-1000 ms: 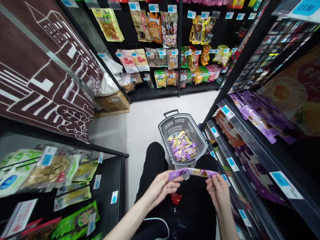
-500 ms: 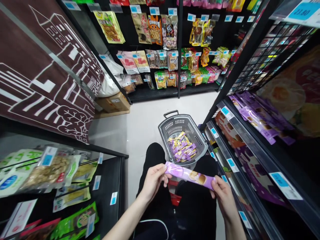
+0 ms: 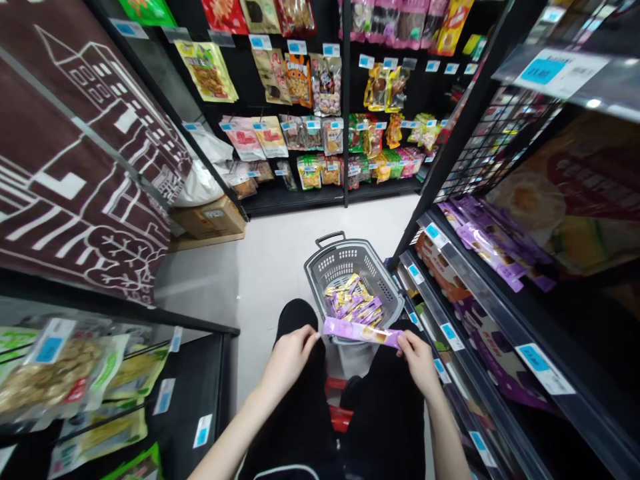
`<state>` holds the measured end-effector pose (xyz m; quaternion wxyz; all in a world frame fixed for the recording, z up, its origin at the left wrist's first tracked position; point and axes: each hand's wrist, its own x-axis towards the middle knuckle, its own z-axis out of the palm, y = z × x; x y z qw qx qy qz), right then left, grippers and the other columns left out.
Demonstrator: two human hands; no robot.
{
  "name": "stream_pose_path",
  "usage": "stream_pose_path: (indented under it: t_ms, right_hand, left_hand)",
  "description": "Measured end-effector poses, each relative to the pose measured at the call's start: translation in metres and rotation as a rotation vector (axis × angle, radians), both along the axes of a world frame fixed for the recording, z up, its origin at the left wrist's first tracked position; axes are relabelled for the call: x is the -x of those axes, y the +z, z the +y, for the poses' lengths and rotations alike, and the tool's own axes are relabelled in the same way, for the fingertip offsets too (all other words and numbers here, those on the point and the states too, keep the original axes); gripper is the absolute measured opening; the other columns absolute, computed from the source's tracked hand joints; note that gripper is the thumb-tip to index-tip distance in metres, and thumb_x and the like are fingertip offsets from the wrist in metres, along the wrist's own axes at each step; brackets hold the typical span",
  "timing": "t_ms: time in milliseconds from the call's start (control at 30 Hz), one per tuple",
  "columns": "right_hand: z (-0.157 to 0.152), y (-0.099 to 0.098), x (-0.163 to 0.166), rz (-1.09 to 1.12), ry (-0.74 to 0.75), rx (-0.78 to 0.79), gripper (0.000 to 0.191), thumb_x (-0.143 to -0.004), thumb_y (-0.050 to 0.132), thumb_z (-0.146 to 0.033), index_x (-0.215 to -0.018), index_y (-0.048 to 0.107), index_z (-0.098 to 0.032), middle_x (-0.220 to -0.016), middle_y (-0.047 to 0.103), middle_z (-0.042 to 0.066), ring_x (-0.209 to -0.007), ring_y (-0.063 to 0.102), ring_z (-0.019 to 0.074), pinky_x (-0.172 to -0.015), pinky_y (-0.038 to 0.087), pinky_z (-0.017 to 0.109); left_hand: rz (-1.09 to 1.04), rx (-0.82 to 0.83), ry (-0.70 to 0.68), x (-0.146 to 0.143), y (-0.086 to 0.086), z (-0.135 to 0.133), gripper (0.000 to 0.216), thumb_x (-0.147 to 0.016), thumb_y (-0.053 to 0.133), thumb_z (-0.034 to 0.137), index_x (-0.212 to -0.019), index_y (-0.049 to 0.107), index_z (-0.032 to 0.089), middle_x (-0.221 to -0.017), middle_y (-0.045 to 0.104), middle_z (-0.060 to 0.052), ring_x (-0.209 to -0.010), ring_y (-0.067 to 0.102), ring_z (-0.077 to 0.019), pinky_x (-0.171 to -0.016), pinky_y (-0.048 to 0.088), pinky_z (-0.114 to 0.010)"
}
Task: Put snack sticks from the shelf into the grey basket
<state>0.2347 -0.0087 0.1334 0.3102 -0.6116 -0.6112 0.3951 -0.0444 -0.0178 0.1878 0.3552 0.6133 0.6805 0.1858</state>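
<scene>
A long purple snack packet (image 3: 363, 331) with small food pictures hangs level above the near rim of a grey shopping basket (image 3: 311, 279). My right hand (image 3: 417, 357) pinches its right end. Just off the packet's left end is my left hand (image 3: 295, 353), its thumb and fingers pressed together. A small gap separates the two, and whatever is between those fingertips, if anything, is too small to tell. Inside the basket lies a heap of small purple and yellow packets (image 3: 353, 300). The basket stands on the floor in front of my knees.
To the right, a shelf (image 3: 480, 313) holds more long purple packets (image 3: 487, 240). Bagged snacks (image 3: 60, 373) hang on the left rack. Ahead, a black shelf wall (image 3: 295, 200) carries many snack bags. A cardboard box (image 3: 210, 217) sits at its left foot. Something red (image 3: 340, 403) shows between my legs.
My left hand has come off the packet's left end and moved slightly left. My right hand still grips the other end, now a little higher and farther left. The whole view has shifted.
</scene>
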Motion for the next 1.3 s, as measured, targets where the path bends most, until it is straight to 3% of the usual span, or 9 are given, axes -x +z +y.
stream_pose_path:
  t_ms: [133, 233, 300, 433, 533, 733, 1033, 1167, 1300]
  right_hand:
    - [0.041, -0.020, 0.011, -0.403, -0.054, 0.083, 0.028, -0.086, 0.042, -0.028, -0.068, 0.060, -0.017, -0.060, 0.062, 0.004, -0.059, 0.059, 0.0169, -0.057, 0.040, 0.024]
    - [0.060, -0.015, 0.004, -0.492, -0.141, 0.061, 0.027, -0.085, 0.044, -0.027, -0.070, 0.063, -0.016, -0.063, 0.065, 0.008, -0.062, 0.062, 0.0195, -0.059, 0.041, 0.025]
    - [0.067, 0.003, -0.014, -0.510, -0.228, -0.046, 0.034, -0.089, 0.035, -0.029, -0.079, 0.064, -0.016, -0.071, 0.067, 0.009, -0.068, 0.063, 0.0199, -0.064, 0.041, 0.026]
    - [0.075, 0.056, -0.073, -0.584, -0.620, -0.496, 0.043, -0.090, 0.030, -0.037, -0.087, 0.064, -0.012, -0.084, 0.067, 0.014, -0.075, 0.061, 0.0218, -0.068, 0.041, 0.028]
    - [0.083, 0.084, -0.124, -0.766, -0.766, -0.561, 0.036, -0.088, 0.038, -0.036, -0.092, 0.065, -0.011, -0.086, 0.064, 0.016, -0.076, 0.058, 0.0246, -0.067, 0.040, 0.031]
    - [0.102, 0.086, -0.184, -0.977, -0.579, -0.318, 0.037, -0.080, 0.056, -0.032, -0.107, 0.061, -0.008, -0.092, 0.064, 0.018, -0.079, 0.058, 0.0257, -0.072, 0.039, 0.033]
    - [0.103, 0.097, -0.173, -1.236, -0.469, -0.368, 0.033, -0.091, 0.034, -0.023, -0.087, 0.064, -0.010, -0.080, 0.064, 0.014, -0.070, 0.058, 0.0210, -0.061, 0.036, 0.029]
    - [0.071, 0.116, -0.156, -1.018, -0.641, -0.630, 0.041, -0.093, 0.025, -0.030, -0.092, 0.062, -0.010, -0.083, 0.064, 0.014, -0.069, 0.058, 0.0207, -0.059, 0.038, 0.028]
    - [0.021, 0.138, -0.121, -0.605, -0.477, -0.669, 0.037, -0.091, 0.034, -0.040, -0.085, 0.061, -0.015, -0.080, 0.065, 0.011, -0.074, 0.060, 0.0215, -0.068, 0.042, 0.029]
  left_hand:
    - [0.124, 0.048, -0.169, -0.010, 0.000, -0.008, 0.026, -0.087, 0.036, 0.035, -0.081, 0.056, 0.020, -0.081, 0.066, -0.005, -0.079, 0.061, -0.0199, -0.071, 0.040, -0.028]
    - [0.131, 0.119, -0.313, -0.015, -0.003, -0.015, 0.025, -0.087, 0.035, 0.033, -0.082, 0.057, 0.022, -0.085, 0.066, -0.004, -0.084, 0.062, -0.0195, -0.073, 0.040, -0.027]
    - [0.149, 0.143, -0.351, -0.015, -0.007, -0.019, 0.026, -0.087, 0.034, 0.032, -0.084, 0.058, 0.023, -0.087, 0.067, -0.003, -0.086, 0.062, -0.0191, -0.074, 0.040, -0.027]
    - [0.178, 0.167, -0.401, -0.014, -0.016, -0.023, 0.026, -0.087, 0.033, 0.031, -0.085, 0.057, 0.023, -0.087, 0.067, -0.003, -0.085, 0.062, -0.0192, -0.074, 0.040, -0.027]
    - [0.193, 0.169, -0.442, -0.018, -0.017, -0.020, 0.024, -0.086, 0.034, 0.030, -0.082, 0.057, 0.022, -0.088, 0.067, -0.003, -0.085, 0.063, -0.0199, -0.072, 0.041, -0.027]
    - [0.162, 0.118, -0.509, -0.040, -0.003, -0.008, 0.021, -0.083, 0.036, 0.024, -0.083, 0.056, 0.021, -0.092, 0.068, -0.007, -0.088, 0.063, -0.0220, -0.073, 0.042, -0.028]
    - [0.106, 0.082, -0.517, -0.055, 0.001, -0.012, 0.018, -0.082, 0.039, 0.023, -0.080, 0.057, 0.022, -0.087, 0.067, -0.005, -0.083, 0.064, -0.0222, -0.069, 0.042, -0.028]
    - [-0.045, 0.083, -0.479, -0.051, 0.006, -0.015, 0.021, -0.084, 0.039, 0.027, -0.083, 0.060, 0.023, -0.087, 0.067, -0.003, -0.085, 0.062, -0.0199, -0.073, 0.043, -0.026]
    - [-0.335, 0.085, -0.335, -0.051, 0.023, -0.016, 0.029, -0.086, 0.040, 0.036, -0.109, 0.056, 0.025, -0.101, 0.065, -0.004, -0.092, 0.060, -0.0193, -0.084, 0.043, -0.030]
